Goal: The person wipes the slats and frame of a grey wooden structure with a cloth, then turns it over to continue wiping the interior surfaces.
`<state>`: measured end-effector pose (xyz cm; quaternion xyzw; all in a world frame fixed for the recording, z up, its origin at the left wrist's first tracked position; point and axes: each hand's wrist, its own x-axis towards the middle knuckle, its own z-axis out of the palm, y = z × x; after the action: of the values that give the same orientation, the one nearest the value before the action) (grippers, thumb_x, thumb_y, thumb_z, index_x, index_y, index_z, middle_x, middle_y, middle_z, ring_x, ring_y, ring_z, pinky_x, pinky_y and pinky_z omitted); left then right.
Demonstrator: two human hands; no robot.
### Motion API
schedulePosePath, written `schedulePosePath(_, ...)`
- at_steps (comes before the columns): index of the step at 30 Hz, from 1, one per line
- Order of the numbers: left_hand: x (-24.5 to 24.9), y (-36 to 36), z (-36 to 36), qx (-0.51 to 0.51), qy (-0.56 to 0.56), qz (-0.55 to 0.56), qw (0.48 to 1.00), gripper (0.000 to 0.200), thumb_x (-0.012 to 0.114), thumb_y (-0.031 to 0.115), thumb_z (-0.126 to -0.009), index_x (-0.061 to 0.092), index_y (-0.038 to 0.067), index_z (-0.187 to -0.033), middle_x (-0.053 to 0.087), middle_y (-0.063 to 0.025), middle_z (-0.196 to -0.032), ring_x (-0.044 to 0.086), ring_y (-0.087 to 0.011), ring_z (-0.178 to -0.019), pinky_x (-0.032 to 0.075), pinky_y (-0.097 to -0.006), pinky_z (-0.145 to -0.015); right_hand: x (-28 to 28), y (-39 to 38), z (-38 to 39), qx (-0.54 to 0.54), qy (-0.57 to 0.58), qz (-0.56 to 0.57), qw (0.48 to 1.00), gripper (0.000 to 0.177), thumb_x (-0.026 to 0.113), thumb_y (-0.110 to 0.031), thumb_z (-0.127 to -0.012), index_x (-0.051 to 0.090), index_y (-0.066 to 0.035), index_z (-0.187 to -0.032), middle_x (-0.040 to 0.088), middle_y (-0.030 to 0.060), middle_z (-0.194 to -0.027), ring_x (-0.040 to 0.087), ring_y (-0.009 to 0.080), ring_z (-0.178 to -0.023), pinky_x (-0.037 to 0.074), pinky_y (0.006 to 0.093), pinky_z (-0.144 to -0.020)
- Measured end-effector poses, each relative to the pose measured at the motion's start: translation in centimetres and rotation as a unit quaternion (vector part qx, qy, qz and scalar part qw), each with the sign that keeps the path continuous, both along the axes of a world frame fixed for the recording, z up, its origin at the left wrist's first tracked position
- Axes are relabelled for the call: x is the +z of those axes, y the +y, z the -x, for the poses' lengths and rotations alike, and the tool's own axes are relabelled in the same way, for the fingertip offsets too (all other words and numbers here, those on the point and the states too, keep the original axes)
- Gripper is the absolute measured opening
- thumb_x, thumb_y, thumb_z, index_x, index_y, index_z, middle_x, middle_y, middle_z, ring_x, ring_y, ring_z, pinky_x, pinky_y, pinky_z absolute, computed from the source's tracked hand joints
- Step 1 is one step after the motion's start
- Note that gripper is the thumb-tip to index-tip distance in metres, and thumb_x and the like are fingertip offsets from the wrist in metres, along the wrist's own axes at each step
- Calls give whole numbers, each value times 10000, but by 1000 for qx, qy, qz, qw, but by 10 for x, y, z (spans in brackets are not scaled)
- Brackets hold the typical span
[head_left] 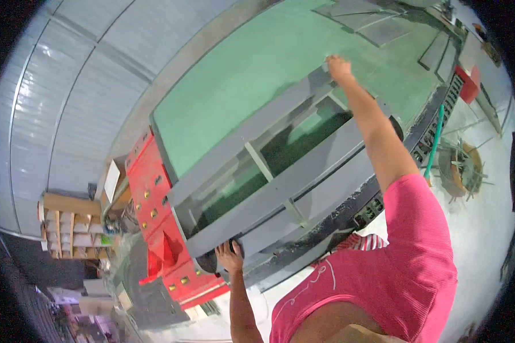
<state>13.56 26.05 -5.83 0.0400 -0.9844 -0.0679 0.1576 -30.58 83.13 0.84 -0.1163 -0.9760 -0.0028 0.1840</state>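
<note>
A long grey frame (257, 160) with rectangular openings and pale crossbars lies slantwise on a green-topped table (234, 80). My left hand (229, 257) rests on its near left edge, fingers apart, beside a dark rounded part. At the frame's far upper end is my right hand (339, 68), its fingers closed around something small and whitish that I cannot make out. Whether this hand also grips the frame is unclear.
A red perforated metal part (154, 206) stands at the table's left end. Flat grey pieces (386, 31) lie at the upper right. A green hose (436, 143) and a round container of strips (466, 168) are at right. Shelves (71, 234) stand at left.
</note>
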Motion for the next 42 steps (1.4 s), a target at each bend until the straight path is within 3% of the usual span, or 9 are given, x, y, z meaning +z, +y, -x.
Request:
schedulePosePath(5,9,7,3,2,20,-8,1000,340,513,256,-872,613,-20,-1043,589,-211,-1074,520,-402,-1020,377,-496,-919,29,23,4,-60,-79,22,995,306,495,-140,-844,544,-121,-1145,572,117,-1135,581,309,-1021,435,507,-849)
schedulePosePath(20,7,6,-1,10,33,-24,999,365,532,283,-853,610,-9,-1057,563,-205,-1130,481,-400,-1090,347,-473,-973,10,-205,-117,321,-92,114,936,368,605,-208,-784,555,-136,-1141,549,128,-1117,560,326,-1034,498,438,-821)
schedulePosePath(26,9,5,-2,23,29,-28,999,354,543,278,-845,622,-21,-1018,578,-200,-1100,489,-386,-1086,345,-466,-980,-67,-135,-106,309,-45,144,939,311,617,-172,-786,577,-95,-1085,581,135,-1133,601,251,-970,509,390,-797)
schedulePosePath(28,8,5,-2,14,52,-13,998,350,550,273,-841,623,-22,-1014,579,-197,-1101,493,-382,-1078,356,-464,-970,-90,-67,-66,155,-200,625,739,273,662,-144,-768,570,-73,-1015,578,111,-1033,583,247,-901,521,399,-728)
schedulePosePath(32,14,8,-1,5,56,-47,997,334,570,257,-824,625,-13,-1013,587,-193,-1082,504,-379,-1053,369,-461,-954,-89,7,-26,-113,67,862,489,262,710,-123,-733,565,-53,-939,556,87,-854,557,274,-753,509,435,-627)
schedulePosePath(36,15,9,0,12,57,-25,998,334,559,261,-835,618,-2,-1031,586,-193,-1078,506,-388,-1045,367,-464,-954,-122,19,17,-124,190,825,517,283,676,-110,-757,574,-29,-1009,590,103,-892,574,271,-759,502,424,-630)
schedulePosePath(38,15,9,1,27,38,-22,999,331,559,261,-835,619,1,-1031,588,-192,-1070,509,-389,-1041,366,-465,-953,-141,17,31,-128,146,623,758,432,628,-242,-811,521,-33,-1174,563,157,-1164,571,409,-915,434,551,-827)
schedulePosePath(40,15,7,1,42,12,-22,999,328,559,261,-835,619,4,-1031,590,-190,-1062,511,-390,-1037,365,-466,-953,-129,7,15,-63,71,541,836,477,605,-275,-822,496,-42,-1223,506,141,-1264,523,388,-1047,433,554,-831)
schedulePosePath(42,15,7,1,21,32,-25,999,327,566,268,-831,622,12,-1026,595,-181,-1047,512,-388,-1033,365,-467,-951,-72,-45,-40,-51,-31,187,981,443,550,-281,-854,500,-70,-1240,443,101,-1336,411,345,-1201,408,577,-856)
